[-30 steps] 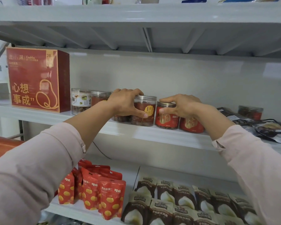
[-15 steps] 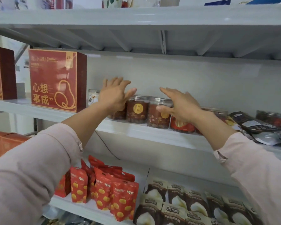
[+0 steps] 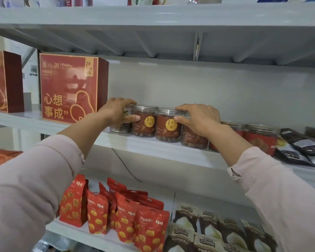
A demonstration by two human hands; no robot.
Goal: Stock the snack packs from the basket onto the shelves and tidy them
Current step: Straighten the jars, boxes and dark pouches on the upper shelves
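From the head view, the task's goods at this moment are a row of clear round plastic jars with brown labels [image 3: 168,127]. They stand on the near part of the pale grey metal middle shelf [image 3: 153,145], between a tall red cardboard gift box [image 3: 69,88] on the left and red-labelled clear jars [image 3: 260,140] on the right. The basket is out of view. The left hand [image 3: 119,113] has its fingers curled over the lid of the left brown jar [image 3: 120,126], with the thumb stretched onto the front of the next jar. The right hand [image 3: 198,119] is cupped over the right brown jar [image 3: 193,140], grasping its top, with fingertips and thumb reaching the neighbour's rim. The step looks like squaring up the row, so the hands should press inward evenly and low on the walls rather than on the lids, which would tip tall light jars. Slide the jars rather than lifting them, so they stay upright and touching. Turn each one until its round yellow sticker [image 3: 149,121] faces front, and line the fronts up just behind the shelf edge. Keep the left elbow clear of the red foil pouches [image 3: 125,220] standing on the lower shelf, and leave alone the black flat packets [image 3: 298,146] lying loose at far right.
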